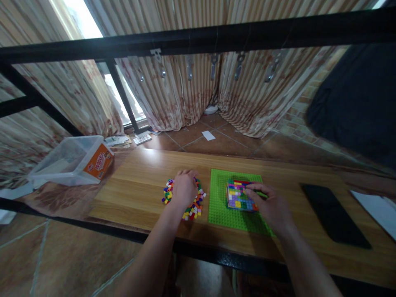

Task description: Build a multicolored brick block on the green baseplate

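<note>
Head view: your left hand (185, 187) covers loose bricks (168, 192) — fingers curled, grip hidden (can't tell). Right hand (274, 204): fingertips close together at the brick block (237, 196) on the green baseplate (217, 206), pinch unclear. Seemingly picking and placing; next calls for careful alignment.

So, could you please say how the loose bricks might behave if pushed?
The loose bricks would probably scatter, lying in a spread pile. Their small size suggests little weight, and their blocky shapes would likely slide rather than roll.
</note>
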### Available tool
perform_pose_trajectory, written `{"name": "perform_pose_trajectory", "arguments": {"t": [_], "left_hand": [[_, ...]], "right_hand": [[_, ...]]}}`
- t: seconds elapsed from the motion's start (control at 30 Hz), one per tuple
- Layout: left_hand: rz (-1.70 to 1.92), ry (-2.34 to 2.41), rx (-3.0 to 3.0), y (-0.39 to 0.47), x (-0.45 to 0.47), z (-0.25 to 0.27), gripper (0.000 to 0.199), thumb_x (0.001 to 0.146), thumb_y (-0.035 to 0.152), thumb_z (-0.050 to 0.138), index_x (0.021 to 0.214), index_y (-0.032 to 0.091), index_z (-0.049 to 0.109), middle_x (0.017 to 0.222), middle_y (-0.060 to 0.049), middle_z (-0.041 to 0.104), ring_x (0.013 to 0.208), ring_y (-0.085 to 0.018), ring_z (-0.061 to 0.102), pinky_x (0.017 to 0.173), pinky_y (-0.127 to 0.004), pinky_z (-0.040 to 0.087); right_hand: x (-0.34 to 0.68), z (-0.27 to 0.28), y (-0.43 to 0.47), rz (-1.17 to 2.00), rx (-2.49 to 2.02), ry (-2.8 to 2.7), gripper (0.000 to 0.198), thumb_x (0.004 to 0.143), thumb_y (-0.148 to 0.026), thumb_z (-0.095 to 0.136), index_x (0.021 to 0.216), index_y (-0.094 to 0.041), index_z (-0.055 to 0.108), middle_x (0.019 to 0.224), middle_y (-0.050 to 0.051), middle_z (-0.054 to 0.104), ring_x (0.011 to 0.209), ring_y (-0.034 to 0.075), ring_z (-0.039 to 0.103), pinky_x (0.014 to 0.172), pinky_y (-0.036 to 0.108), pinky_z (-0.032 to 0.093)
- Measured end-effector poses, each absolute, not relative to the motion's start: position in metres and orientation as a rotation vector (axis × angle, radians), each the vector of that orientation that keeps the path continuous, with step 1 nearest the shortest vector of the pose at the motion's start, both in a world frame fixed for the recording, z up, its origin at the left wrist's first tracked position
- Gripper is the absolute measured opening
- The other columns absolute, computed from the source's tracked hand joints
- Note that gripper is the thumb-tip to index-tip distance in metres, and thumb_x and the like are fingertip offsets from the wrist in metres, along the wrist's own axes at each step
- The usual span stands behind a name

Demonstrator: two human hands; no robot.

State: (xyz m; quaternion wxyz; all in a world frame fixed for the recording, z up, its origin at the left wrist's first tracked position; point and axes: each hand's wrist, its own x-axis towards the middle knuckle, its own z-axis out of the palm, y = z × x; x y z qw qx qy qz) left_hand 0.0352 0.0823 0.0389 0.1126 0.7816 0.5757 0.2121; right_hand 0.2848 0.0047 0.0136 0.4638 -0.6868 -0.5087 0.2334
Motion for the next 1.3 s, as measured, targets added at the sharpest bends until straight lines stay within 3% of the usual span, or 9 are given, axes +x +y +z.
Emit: {"name": "perform_pose_trajectory", "arguments": {"t": [0.2,0.57,0.83,1.0,1.1,1.3], "left_hand": [[0.432,1.657,2.459,0.087,0.034,0.029,0.035,0.078,0.005,0.047,0.1,0.016,0.072,0.103,-0.01,0.071,0.101,-0.022,0.059,0.096,-0.034,0.042],[0.345,1.654,2.45,0.092,0.033,0.026,0.027,0.079,0.006,0.048,0.094,0.012,0.07,0.098,-0.012,0.07,0.098,-0.024,0.059,0.094,-0.035,0.042],[0.593,1.611,2.406,0.09,0.032,0.032,0.019,0.085,0.012,0.049,0.092,0.016,0.066,0.102,-0.01,0.066,0.101,-0.024,0.057,0.093,-0.039,0.044],[0.954,1.228,1.994,0.073,0.05,0.046,0.018,0.09,0.019,0.048,0.096,0.018,0.064,0.086,-0.004,0.066,0.08,-0.017,0.063,0.079,-0.031,0.05],[1.019,0.945,1.621,0.056,0.07,0.045,0.015,0.088,0.026,0.054,0.097,0.017,0.063,0.079,-0.001,0.065,0.067,-0.014,0.063,0.067,-0.027,0.051],[0.999,0.731,1.366,0.037,0.092,0.046,0.013,0.082,0.023,0.062,0.094,0.017,0.063,0.081,-0.001,0.066,0.072,-0.013,0.065,0.071,-0.025,0.053]], "right_hand": [[0.284,0.017,0.005,0.58,-1.661,-1.183,0.027,0.074,-0.048,0.065,0.08,-0.023,0.073,0.102,0.007,0.069,0.097,0.026,0.063,0.08,0.039,0.051],[0.283,0.022,0.003,0.578,-1.693,-1.184,0.024,0.073,-0.044,0.067,0.081,-0.022,0.073,0.101,0.007,0.07,0.094,0.024,0.064,0.084,0.04,0.051],[0.284,0.021,0.003,0.512,-1.642,-1.132,0.026,0.075,-0.045,0.067,0.08,-0.02,0.073,0.098,0.008,0.07,0.093,0.024,0.065,0.081,0.039,0.052],[0.269,0.033,0.001,0.477,-1.495,-1.06,0.022,0.078,-0.042,0.067,0.081,-0.021,0.072,0.087,0.006,0.07,0.082,0.02,0.064,0.076,0.036,0.052],[0.252,0.042,-0.003,0.623,-1.406,-1.114,0.021,0.079,-0.041,0.068,0.086,-0.022,0.073,0.088,0.004,0.071,0.082,0.019,0.064,0.075,0.033,0.052],[0.234,0.047,-0.006,0.832,-1.32,-1.209,0.02,0.079,-0.039,0.069,0.092,-0.024,0.073,0.091,0.003,0.072,0.083,0.018,0.065,0.075,0.032,0.052]]}}
